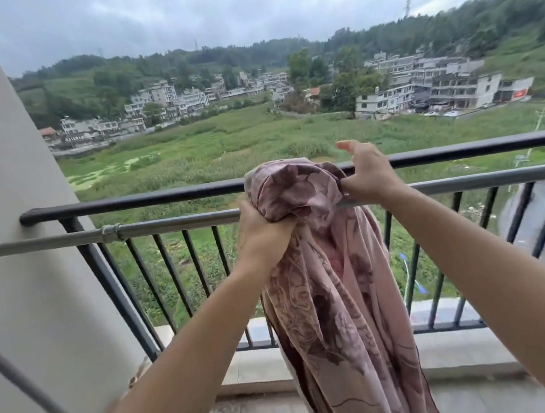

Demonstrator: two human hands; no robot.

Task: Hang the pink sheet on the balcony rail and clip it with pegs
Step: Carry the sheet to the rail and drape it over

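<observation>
The pink sheet [335, 292], printed with dark brown patterns, hangs bunched in front of the balcony rail [135, 198]. Its top is gathered into a lump at rail height and the rest drops down toward the floor. My left hand [260, 236] is clenched around the bunched cloth just below the lump, level with a grey metal pole [169, 226] that runs in front of the rail. My right hand [365, 174] pinches the sheet's upper right fold beside the black top rail, forefinger raised. No pegs are in sight.
A pale wall [20, 256] stands at the left, where the rail and pole end. Black vertical bars [169, 278] fill the railing below. A concrete ledge [250, 369] lies at its foot. Beyond are fields and houses.
</observation>
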